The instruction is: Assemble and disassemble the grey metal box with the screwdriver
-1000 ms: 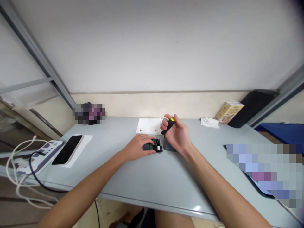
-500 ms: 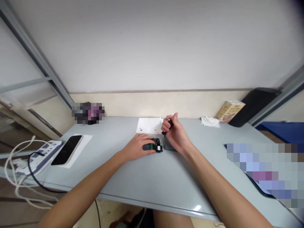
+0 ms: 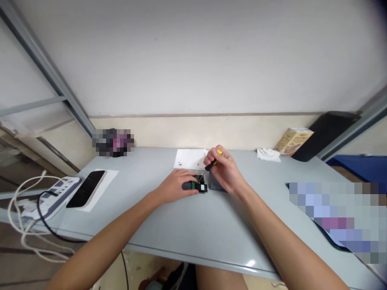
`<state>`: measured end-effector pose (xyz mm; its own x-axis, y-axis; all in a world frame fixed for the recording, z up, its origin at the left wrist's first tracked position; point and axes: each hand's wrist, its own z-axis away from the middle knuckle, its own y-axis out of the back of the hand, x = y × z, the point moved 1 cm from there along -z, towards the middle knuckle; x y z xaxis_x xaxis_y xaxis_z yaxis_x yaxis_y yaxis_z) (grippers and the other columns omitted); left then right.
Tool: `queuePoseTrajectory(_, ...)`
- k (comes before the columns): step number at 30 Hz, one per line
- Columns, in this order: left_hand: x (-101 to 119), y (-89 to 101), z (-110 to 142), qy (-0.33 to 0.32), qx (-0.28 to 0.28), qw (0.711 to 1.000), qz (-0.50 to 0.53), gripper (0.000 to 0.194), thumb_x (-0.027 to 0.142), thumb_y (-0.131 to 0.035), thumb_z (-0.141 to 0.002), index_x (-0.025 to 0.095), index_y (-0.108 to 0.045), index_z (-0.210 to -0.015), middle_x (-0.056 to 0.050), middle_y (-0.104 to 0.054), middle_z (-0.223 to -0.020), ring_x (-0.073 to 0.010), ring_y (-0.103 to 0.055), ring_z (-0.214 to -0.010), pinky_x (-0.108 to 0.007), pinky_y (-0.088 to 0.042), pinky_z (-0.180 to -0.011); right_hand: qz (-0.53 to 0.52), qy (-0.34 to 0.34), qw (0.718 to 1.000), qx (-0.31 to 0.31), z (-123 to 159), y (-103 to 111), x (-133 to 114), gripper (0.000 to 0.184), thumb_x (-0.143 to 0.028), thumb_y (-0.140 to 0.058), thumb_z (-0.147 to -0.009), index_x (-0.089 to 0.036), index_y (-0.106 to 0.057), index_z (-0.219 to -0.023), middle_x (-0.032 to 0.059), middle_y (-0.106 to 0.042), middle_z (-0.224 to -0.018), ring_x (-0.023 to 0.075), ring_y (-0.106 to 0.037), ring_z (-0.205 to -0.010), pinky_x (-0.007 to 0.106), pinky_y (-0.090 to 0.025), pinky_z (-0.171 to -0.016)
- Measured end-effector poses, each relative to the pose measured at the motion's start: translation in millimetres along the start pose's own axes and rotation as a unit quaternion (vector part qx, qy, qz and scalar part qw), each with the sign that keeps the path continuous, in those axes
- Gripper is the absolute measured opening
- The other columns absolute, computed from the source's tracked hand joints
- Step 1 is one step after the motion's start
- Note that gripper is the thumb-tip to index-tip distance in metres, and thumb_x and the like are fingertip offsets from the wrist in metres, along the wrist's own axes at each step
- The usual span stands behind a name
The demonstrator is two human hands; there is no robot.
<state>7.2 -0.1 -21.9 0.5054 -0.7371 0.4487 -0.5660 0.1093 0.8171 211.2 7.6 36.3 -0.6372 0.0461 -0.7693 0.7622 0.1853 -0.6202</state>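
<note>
On the desk, my left hand (image 3: 173,186) is closed around an opened black device with a green circuit board (image 3: 194,185), fingers along its far side and thumb along its near side. My right hand (image 3: 225,167) grips a screwdriver (image 3: 211,164) by its black and yellow handle. Its thin shaft slants down to the left, with the tip at the circuit board; whether it sits in a screw is too small to tell. A dark grey box-like object (image 3: 216,185) lies beside the device, partly hidden by my right hand. Behind them, white paper (image 3: 190,158) carries several tiny dark pieces, perhaps screws.
At the left lie a phone (image 3: 86,188) on paper and a power strip (image 3: 57,197) with tangled cables. A crumpled tissue (image 3: 268,154), a yellow carton (image 3: 292,141) and a black cylinder (image 3: 326,135) stand back right. Blurred-out items occupy the right edge and back left.
My right hand has turned about the screwdriver handle, so its yellow end now shows and the fingers are more curled. My left hand and the device have stayed in place.
</note>
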Motion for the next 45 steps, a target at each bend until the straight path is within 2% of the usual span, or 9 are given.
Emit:
queuePoseTrajectory(3,0,0.3,0,0.004,-0.002,1.000,0.000,0.029,0.049,-0.076,-0.094,0.026,-0.076,-0.112,-0.007,-0.073,-0.135,-0.0269,-0.068,-0.126,-0.045,-0.047,-0.112,-0.004,0.017,1.000,0.003,-3,2,2,0.037,-0.053,-0.086,-0.081,-0.026,-0.060,-0.082,-0.0066,-0.037,-0.064,0.0115,-0.039,-0.057,0.026,-0.041,-0.057)
queuePoseTrajectory(8,1,0.7,0,0.004,-0.004,1.000,-0.001,0.029,0.048,-0.076,-0.093,0.027,-0.076,-0.112,-0.007,-0.073,-0.135,-0.0271,-0.068,-0.126,-0.045,-0.048,-0.111,-0.015,-0.011,1.000,-0.007,-6,8,3,0.035,-0.057,-0.077,-0.087,-0.026,-0.072,-0.102,-0.0029,-0.049,-0.072,0.0136,-0.049,-0.065,0.028,-0.048,-0.065)
queuePoseTrajectory(15,-1,-0.7,1,-0.002,0.001,1.000,-0.004,0.030,0.051,-0.075,-0.094,0.027,-0.077,-0.112,-0.007,-0.072,-0.137,-0.0272,-0.067,-0.128,-0.044,-0.046,-0.113,0.028,-0.005,1.000,-0.007,0,3,1,0.047,-0.053,-0.095,-0.069,-0.024,-0.058,-0.076,-0.0016,-0.065,-0.088,0.0134,-0.063,-0.079,0.027,-0.053,-0.076)
queuePoseTrajectory(21,4,2.4,0,0.018,-0.009,1.000,0.015,0.032,0.049,-0.076,-0.093,0.027,-0.072,-0.116,-0.006,-0.074,-0.133,-0.0268,-0.068,-0.125,-0.044,-0.046,-0.112,0.056,0.028,0.998,-0.029,0,-1,1,0.048,-0.070,-0.078,-0.081,-0.026,-0.058,-0.079,-0.0079,-0.033,-0.061,0.0104,-0.034,-0.051,0.026,-0.038,-0.052)
queuePoseTrajectory(25,5,3.5,-1,0.033,-0.013,0.999,0.029,0.034,0.048,-0.077,-0.092,0.027,-0.070,-0.117,-0.006,-0.075,-0.130,-0.0266,-0.068,-0.124,-0.045,-0.045,-0.113,0.051,-0.001,0.998,-0.039,1,-1,1,0.043,-0.069,-0.070,-0.088,-0.027,-0.070,-0.100,-0.0029,-0.050,-0.073,0.0142,-0.048,-0.063,0.030,-0.047,-0.063)
queuePoseTrajectory(30,2,1.7,0,0.014,-0.001,1.000,0.018,0.029,0.048,-0.076,-0.093,0.026,-0.073,-0.112,-0.006,-0.072,-0.137,-0.0273,-0.066,-0.128,-0.047,-0.045,-0.113,0.076,0.000,0.996,-0.035,4,-4,-3,0.044,-0.060,-0.088,-0.074,-0.025,-0.061,-0.079,0.0009,-0.066,-0.096,0.0161,-0.062,-0.084,0.031,-0.051,-0.078)
queuePoseTrajectory(37,1,1.3,1,0.011,-0.005,1.000,0.001,0.030,0.048,-0.076,-0.093,0.026,-0.076,-0.114,-0.007,-0.072,-0.137,-0.0275,-0.066,-0.128,-0.047,-0.046,-0.114,0.061,0.028,0.997,-0.032,1,-4,-2,0.047,-0.067,-0.080,-0.081,-0.026,-0.057,-0.078,-0.0070,-0.038,-0.062,0.0111,-0.039,-0.054,0.027,-0.038,-0.056)
queuePoseTrajectory(41,2,1.6,1,0.010,-0.002,1.000,-0.005,0.029,0.048,-0.077,-0.093,0.027,-0.076,-0.113,-0.007,-0.073,-0.137,-0.0278,-0.067,-0.127,-0.047,-0.047,-0.113,0.080,-0.006,0.996,-0.039,1,-3,-2,0.041,-0.065,-0.071,-0.088,-0.027,-0.071,-0.101,-0.0012,-0.057,-0.078,0.0156,-0.055,-0.070,0.031,-0.048,-0.069)
queuePoseTrajectory(45,4,3.5,0,0.008,-0.004,1.000,-0.012,0.029,0.048,-0.076,-0.093,0.027,-0.076,-0.112,-0.007,-0.073,-0.136,-0.0278,-0.067,-0.127,-0.046,-0.047,-0.112,0.177,0.054,0.983,-0.012,1,0,1,0.038,-0.058,-0.082,-0.083,-0.026,-0.062,-0.088,0.0001,-0.067,-0.090,0.0171,-0.064,-0.085,0.031,-0.049,-0.079)
